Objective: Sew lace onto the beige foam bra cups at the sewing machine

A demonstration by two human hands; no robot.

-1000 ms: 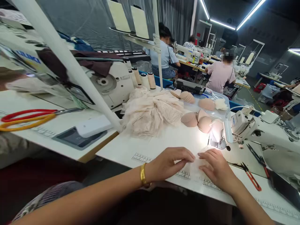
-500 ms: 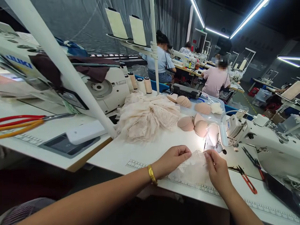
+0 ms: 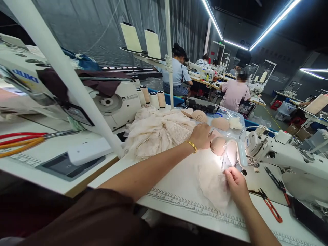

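My left hand point(image 3: 203, 136) reaches over the left stack of beige bra cups, its fingers curled down around a cup and covering most of that stack. Beside it sits another stack of bra cups point(image 3: 217, 146). My right hand point(image 3: 236, 182) pinches the right edge of a sheer pale lace piece point(image 3: 212, 186) between thumb and fingers. The lace lies spread on the white table near the sewing machine's needle area. A lit cup point(image 3: 231, 152) rests by the machine point(image 3: 266, 147). Left of my left hand is a heap of cream lace point(image 3: 159, 133).
Orange-handled thread snips point(image 3: 271, 206) and dark scissors point(image 3: 275, 177) lie at right. Red and yellow-handled tools point(image 3: 25, 140) lie on the left table. A white pole point(image 3: 64, 78) slants across the left. Thread cones point(image 3: 153, 99) stand behind the lace. Co-workers point(image 3: 174, 75) sit at machines beyond.
My left hand has let go of the lace and moved up and forward to the bra cups. My right hand still holds the lace, which now lies flatter on the table.
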